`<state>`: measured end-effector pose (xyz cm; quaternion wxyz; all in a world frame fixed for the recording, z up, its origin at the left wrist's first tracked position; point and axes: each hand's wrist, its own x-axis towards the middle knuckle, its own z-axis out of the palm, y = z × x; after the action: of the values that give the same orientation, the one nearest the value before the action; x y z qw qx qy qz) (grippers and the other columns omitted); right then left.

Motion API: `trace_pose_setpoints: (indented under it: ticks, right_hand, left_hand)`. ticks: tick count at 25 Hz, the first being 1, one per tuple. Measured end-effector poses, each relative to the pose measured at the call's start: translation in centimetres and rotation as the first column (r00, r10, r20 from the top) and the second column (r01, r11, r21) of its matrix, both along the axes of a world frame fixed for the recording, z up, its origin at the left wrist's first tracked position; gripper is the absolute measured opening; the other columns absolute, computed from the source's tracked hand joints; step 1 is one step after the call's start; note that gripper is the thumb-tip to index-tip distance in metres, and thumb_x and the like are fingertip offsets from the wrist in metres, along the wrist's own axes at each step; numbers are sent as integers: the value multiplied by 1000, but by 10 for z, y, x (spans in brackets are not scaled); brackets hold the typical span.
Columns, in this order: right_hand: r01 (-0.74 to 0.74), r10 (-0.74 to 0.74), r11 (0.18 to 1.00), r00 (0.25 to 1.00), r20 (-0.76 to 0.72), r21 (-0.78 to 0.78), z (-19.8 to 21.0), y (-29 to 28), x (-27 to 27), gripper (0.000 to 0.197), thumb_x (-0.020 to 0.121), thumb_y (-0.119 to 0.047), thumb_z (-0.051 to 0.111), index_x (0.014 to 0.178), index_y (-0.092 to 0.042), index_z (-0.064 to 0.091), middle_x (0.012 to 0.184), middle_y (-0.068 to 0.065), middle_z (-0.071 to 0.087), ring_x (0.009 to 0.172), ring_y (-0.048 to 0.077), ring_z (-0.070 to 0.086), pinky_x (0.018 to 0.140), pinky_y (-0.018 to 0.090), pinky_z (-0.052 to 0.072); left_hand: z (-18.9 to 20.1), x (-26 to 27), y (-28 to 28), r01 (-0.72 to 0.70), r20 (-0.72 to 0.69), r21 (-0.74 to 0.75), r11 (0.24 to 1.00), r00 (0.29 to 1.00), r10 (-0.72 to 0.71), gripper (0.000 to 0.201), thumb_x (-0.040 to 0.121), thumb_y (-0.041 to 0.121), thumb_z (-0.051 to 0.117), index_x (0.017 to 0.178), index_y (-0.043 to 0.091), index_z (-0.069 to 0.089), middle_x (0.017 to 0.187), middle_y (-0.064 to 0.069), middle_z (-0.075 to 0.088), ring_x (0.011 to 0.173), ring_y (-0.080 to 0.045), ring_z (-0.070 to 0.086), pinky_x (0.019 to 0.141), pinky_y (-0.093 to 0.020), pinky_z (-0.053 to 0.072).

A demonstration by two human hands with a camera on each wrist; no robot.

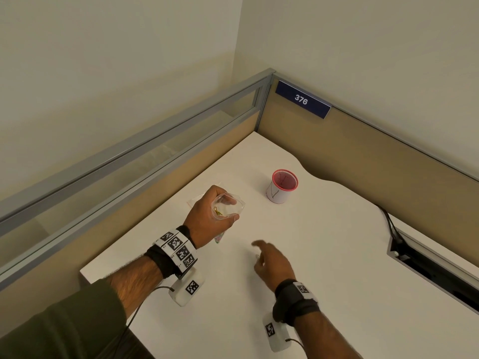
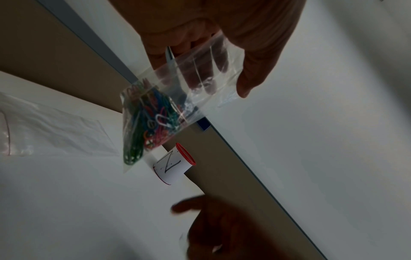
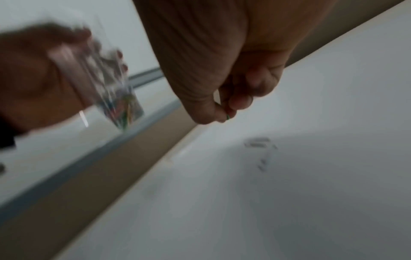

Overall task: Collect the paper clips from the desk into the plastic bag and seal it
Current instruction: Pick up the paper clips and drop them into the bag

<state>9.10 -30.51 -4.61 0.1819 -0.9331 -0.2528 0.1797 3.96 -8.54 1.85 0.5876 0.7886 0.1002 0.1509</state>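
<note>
My left hand (image 1: 232, 210) grips a clear plastic bag (image 1: 228, 207) above the white desk (image 1: 337, 229) and holds its mouth open. Many coloured paper clips (image 2: 149, 123) bunch in the bag's lower corner. My right hand (image 1: 259, 252) hovers low over the desk, to the right of the bag and nearer to me. In the right wrist view its thumb and a finger pinch a green paper clip (image 3: 227, 116). A couple of pale paper clips (image 3: 258, 142) lie blurred on the desk beyond that hand.
A white cup with a red rim (image 1: 282, 186) stands behind the hands. A second, flat plastic bag (image 2: 55, 130) lies on the desk under my left hand. Partition walls (image 1: 363, 151) close off the back and left. A cable slot (image 1: 427, 263) opens at the right.
</note>
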Motion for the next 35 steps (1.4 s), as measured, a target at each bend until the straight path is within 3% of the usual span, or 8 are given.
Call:
trace_pose_setpoints:
  ticks: [7, 13, 17, 19, 22, 25, 32, 35]
  right_hand:
    - [33, -173, 793, 970, 172, 608, 116, 35, 13, 15, 87, -11, 63, 98, -22, 65, 87, -8, 64, 76, 7, 58, 68, 13, 49]
    - [-119, -10, 815, 976, 220, 567, 145, 69, -1, 15, 90, -21, 63, 105, -21, 66, 93, -6, 66, 79, 9, 59, 68, 18, 50]
    - [-83, -107, 771, 960, 258, 632, 137, 55, 10, 15, 89, -13, 61, 102, -17, 68, 90, -5, 65, 78, 7, 57, 71, 13, 48]
    - [-19, -135, 841, 961, 243, 541, 113, 36, 26, 15, 90, -12, 59, 100, -18, 68, 92, -5, 65, 80, 10, 58, 74, 17, 49]
    - [22, -42, 992, 986, 164, 122, 52, -2, 41, 19, 90, -14, 57, 103, -23, 65, 98, -2, 62, 90, 17, 60, 78, 26, 49]
    - [-49, 48, 983, 999, -11, -179, 0, -37, 28, 26, 88, -17, 58, 111, -27, 60, 109, -2, 59, 105, 19, 57, 86, 27, 46]
    - [-84, 82, 984, 996, -17, -157, -22, -22, 20, 36, 86, -25, 61, 121, -23, 55, 116, -1, 53, 110, 20, 51, 88, 33, 47]
    - [-149, 147, 966, 989, -24, -212, -26, -13, 22, 23, 88, -22, 57, 110, -19, 59, 112, 2, 53, 108, 23, 50, 83, 33, 46]
  left_hand:
    - [-3, 2, -3, 24, -11, -1, 1000, 1000, -24, 42, 81, 14, 81, 111, 18, 53, 113, 4, 65, 111, -3, 61, 91, -13, 48]
    - [-1, 4, -3, 51, 32, -52, 997, 998, -49, 45, 77, 20, 82, 110, 24, 51, 104, 2, 66, 103, -15, 66, 83, -23, 54]
    - [1, 1, -2, 27, 8, -36, 999, 1000, -26, 43, 80, 14, 81, 112, 18, 53, 110, 7, 66, 109, -5, 63, 91, -18, 51]
    - [0, -1, -1, 12, 1, -26, 1000, 1000, -12, 43, 80, 13, 81, 112, 17, 53, 111, 6, 66, 109, -1, 62, 91, -12, 48]
    - [1, -2, -2, 3, 12, -26, 1000, 1000, -3, 43, 80, 10, 81, 112, 14, 53, 110, 5, 68, 108, -2, 62, 91, -7, 45]
    - [1, -4, -1, -7, 24, -25, 1000, 1000, 8, 43, 79, 7, 81, 112, 11, 54, 110, 4, 67, 106, 0, 61, 90, -6, 44]
    - [1, -5, -1, -4, 18, -5, 1000, 1000, 4, 43, 79, 7, 81, 112, 10, 54, 109, 4, 67, 106, 0, 62, 92, -7, 43]
    - [3, -6, 2, -8, 12, 4, 1000, 1000, 8, 43, 79, 10, 82, 111, 14, 54, 109, 7, 67, 107, 0, 62, 93, -9, 45]
